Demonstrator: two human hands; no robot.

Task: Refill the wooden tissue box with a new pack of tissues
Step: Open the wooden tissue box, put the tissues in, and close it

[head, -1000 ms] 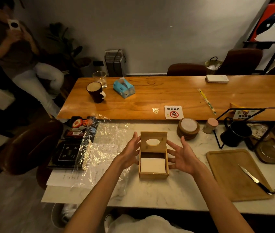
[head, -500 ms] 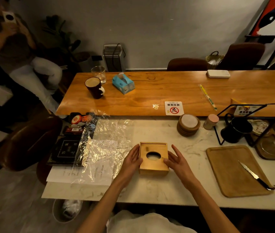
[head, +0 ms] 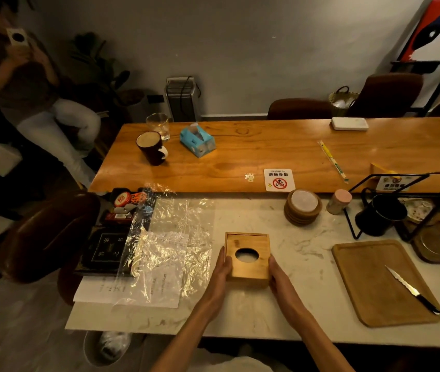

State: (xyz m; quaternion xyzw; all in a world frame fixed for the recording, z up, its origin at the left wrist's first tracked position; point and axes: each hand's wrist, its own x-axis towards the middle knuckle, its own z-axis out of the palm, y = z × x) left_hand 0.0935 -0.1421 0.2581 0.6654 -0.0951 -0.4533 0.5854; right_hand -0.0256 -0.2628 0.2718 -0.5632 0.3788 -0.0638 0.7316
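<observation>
The wooden tissue box sits on the white marble counter, its lid down flat with an oval hole on top. White tissue shows faintly through the hole. My left hand presses flat against the box's left side. My right hand presses against its right side. The box is clasped between both palms. A crumpled clear plastic wrapper lies to the left of the box.
A wooden tray with a knife lies to the right. Stacked coasters, a small jar and a black wire rack with a dark mug stand behind. Papers and dark boxes lie left. A person sits at far left.
The box's lid, upright a second ago with the white tissues exposed, is now down. Both hands moved in from hovering open beside the box and now clasp its sides.
</observation>
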